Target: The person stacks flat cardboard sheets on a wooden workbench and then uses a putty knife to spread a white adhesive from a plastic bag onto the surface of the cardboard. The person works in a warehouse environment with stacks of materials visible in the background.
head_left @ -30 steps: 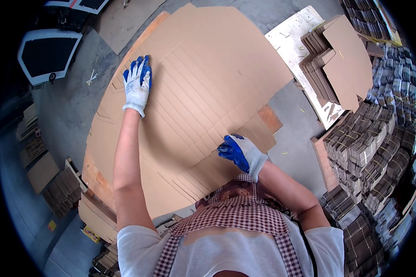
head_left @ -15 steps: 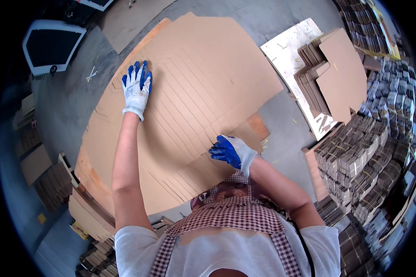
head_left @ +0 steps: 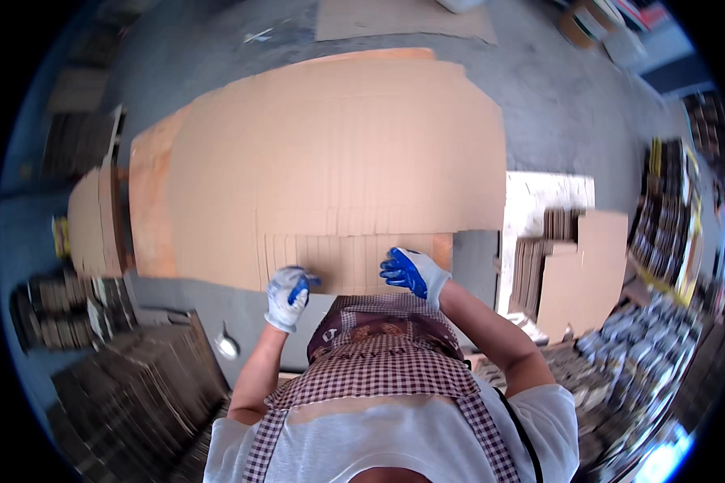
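Observation:
A broad brown cardboard sheet point(head_left: 354, 137) lies on a stack of cardboard on an orange-brown wooden board point(head_left: 149, 201). Along its near edge, a lower creased cardboard piece point(head_left: 342, 264) shows. My left hand point(head_left: 288, 298), in a white glove with blue coating, hovers by the near left edge of that piece; motion smears its fingers. My right hand point(head_left: 415, 272), gloved alike, is over the near right part of the piece with its fingers curled in. Whatever lies inside the curled fingers is hidden. Touching or apart from the cardboard, I cannot tell for either hand.
Cut cardboard pieces point(head_left: 584, 270) are stacked on a white board point(head_left: 549, 189) at the right. Bundled cardboard stacks point(head_left: 612, 378) stand at lower right, more stacks point(head_left: 141, 394) at lower left. A flat sheet point(head_left: 403, 20) lies on the floor beyond.
The view has turned, so the cardboard now lies straight across in front of me. My left hand has come back from flat on the sheet to its near edge. My right hand stays curled.

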The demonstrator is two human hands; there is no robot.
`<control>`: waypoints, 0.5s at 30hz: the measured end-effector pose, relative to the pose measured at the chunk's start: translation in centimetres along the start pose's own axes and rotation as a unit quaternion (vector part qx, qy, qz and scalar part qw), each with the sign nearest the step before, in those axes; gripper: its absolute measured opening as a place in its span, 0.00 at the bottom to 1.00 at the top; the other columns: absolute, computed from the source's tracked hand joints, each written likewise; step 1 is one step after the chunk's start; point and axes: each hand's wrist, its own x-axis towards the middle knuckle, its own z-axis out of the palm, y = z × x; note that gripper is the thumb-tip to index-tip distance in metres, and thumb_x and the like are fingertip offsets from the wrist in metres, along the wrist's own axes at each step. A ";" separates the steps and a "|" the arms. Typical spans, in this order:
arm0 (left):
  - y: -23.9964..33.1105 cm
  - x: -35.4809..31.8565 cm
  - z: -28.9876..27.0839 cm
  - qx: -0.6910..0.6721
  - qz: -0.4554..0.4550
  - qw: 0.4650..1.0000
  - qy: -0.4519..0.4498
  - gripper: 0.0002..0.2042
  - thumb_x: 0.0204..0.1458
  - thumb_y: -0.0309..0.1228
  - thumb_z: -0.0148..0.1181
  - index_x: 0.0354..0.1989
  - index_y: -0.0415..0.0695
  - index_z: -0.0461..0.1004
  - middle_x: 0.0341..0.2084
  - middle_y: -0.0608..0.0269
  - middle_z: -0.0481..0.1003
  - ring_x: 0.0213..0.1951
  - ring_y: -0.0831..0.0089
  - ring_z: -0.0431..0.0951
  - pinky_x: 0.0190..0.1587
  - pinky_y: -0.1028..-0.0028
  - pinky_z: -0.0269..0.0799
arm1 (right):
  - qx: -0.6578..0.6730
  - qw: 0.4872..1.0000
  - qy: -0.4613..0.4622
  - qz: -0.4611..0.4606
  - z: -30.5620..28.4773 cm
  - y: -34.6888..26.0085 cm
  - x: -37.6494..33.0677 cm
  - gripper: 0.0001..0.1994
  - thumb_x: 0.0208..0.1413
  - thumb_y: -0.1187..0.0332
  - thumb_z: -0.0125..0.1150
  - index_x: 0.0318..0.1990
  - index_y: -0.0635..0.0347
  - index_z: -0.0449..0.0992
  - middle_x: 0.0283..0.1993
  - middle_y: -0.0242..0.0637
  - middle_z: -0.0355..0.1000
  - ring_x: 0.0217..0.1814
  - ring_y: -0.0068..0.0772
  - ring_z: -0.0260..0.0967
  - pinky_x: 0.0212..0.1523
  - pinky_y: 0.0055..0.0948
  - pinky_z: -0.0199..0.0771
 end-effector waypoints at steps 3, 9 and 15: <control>-1.9 -11.3 3.5 -0.067 -0.263 0.962 -0.029 0.24 0.65 0.51 0.50 0.30 0.47 0.85 0.28 0.57 0.83 0.30 0.57 0.82 0.36 0.62 0.76 | -0.113 0.993 0.006 0.019 -0.3 0.4 -0.9 0.22 0.70 0.53 0.53 0.60 0.62 0.70 0.55 0.47 0.75 0.52 0.42 0.77 0.50 0.37 0.80; -10.7 -44.7 17.0 -0.364 -0.792 0.436 0.224 0.30 0.61 0.65 0.45 0.36 0.49 0.78 0.23 0.62 0.75 0.20 0.65 0.72 0.25 0.65 0.68 | -0.216 0.972 -0.081 0.048 4.3 4.8 1.8 0.18 0.70 0.55 0.52 0.56 0.60 0.72 0.49 0.42 0.77 0.46 0.37 0.78 0.46 0.35 0.81; -2.6 -57.0 23.7 -0.390 -0.798 0.335 0.315 0.24 0.61 0.58 0.53 0.31 0.49 0.77 0.22 0.65 0.75 0.19 0.67 0.71 0.24 0.66 0.66 | -0.330 0.940 -0.040 0.070 12.4 11.0 5.1 0.16 0.69 0.55 0.52 0.53 0.57 0.75 0.47 0.42 0.78 0.45 0.41 0.78 0.47 0.39 0.82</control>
